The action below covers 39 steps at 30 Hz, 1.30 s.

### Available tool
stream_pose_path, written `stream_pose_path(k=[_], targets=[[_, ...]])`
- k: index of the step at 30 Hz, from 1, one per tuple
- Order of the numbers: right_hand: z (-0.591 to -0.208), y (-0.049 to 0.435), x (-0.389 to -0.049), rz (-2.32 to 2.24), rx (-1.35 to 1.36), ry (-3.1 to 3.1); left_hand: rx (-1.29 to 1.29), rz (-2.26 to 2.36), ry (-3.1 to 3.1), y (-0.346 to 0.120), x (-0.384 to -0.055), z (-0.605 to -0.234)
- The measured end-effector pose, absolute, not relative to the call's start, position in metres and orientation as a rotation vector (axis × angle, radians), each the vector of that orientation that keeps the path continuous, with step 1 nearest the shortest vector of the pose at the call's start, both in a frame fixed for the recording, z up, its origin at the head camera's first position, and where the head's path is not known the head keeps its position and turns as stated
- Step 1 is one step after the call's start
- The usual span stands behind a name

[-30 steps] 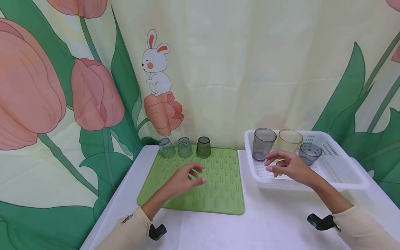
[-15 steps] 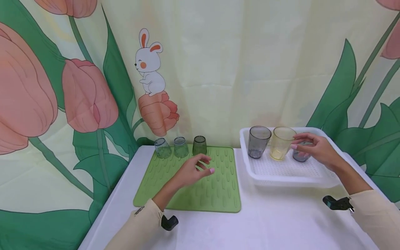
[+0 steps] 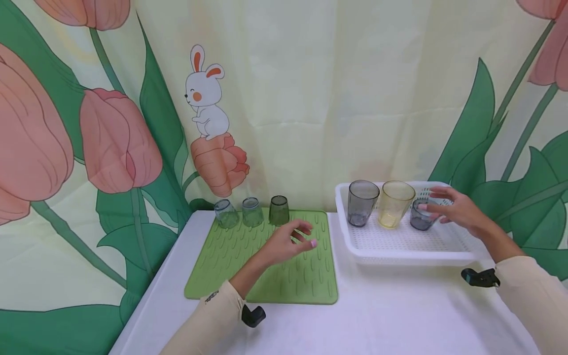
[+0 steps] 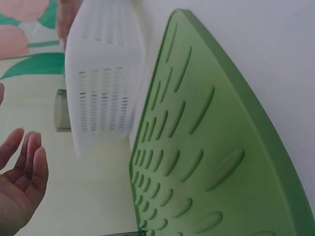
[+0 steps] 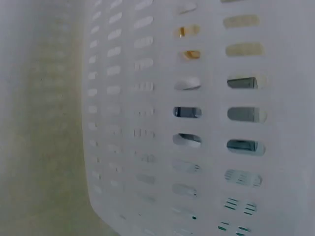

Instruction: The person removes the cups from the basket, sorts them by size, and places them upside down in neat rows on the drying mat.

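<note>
In the head view my right hand (image 3: 459, 209) is at the right side of a short grey-blue glass (image 3: 420, 217) in the white basket (image 3: 412, 257). Its fingers are spread, with the thumb overlapping the glass's rim. Left of that glass stand a yellow glass (image 3: 396, 204) and a tall grey glass (image 3: 362, 203), both mouth up. My left hand (image 3: 286, 242) hovers over the green drying mat (image 3: 266, 291), fingers loosely bent and holding nothing. The left wrist view also shows this left hand (image 4: 22, 184). In the right wrist view, basket wall (image 5: 162, 123) hides the right hand.
Along the mat's back edge stand a dark green glass (image 3: 279, 211) and two bluish glasses (image 3: 253, 212), narrow end up. A white cloth (image 3: 377, 305) covers the table. Behind it hangs a printed curtain (image 3: 293, 98).
My right hand has moved right, from in front of the tall grey and yellow glasses to the short grey-blue glass. The left hand has drifted slightly right over the mat.
</note>
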State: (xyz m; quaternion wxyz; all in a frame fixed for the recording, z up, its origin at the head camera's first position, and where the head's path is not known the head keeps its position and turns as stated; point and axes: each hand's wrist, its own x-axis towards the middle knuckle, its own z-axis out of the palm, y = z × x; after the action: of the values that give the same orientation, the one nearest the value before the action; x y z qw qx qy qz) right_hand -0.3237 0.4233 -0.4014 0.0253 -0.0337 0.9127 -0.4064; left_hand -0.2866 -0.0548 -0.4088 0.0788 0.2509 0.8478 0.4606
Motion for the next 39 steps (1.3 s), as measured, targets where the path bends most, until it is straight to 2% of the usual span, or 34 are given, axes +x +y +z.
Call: stream_pose_path(k=[13,39], targets=[[-0.418,0.45,-0.331,-1.244,-0.068,2.669,0.766,1.35,2.529,-0.053,-0.284,-0.414],[-0.432,0.435,-0.337,-1.004,-0.014,2.728,0.793,1.365,2.476,-0.032,-0.289,-0.413]])
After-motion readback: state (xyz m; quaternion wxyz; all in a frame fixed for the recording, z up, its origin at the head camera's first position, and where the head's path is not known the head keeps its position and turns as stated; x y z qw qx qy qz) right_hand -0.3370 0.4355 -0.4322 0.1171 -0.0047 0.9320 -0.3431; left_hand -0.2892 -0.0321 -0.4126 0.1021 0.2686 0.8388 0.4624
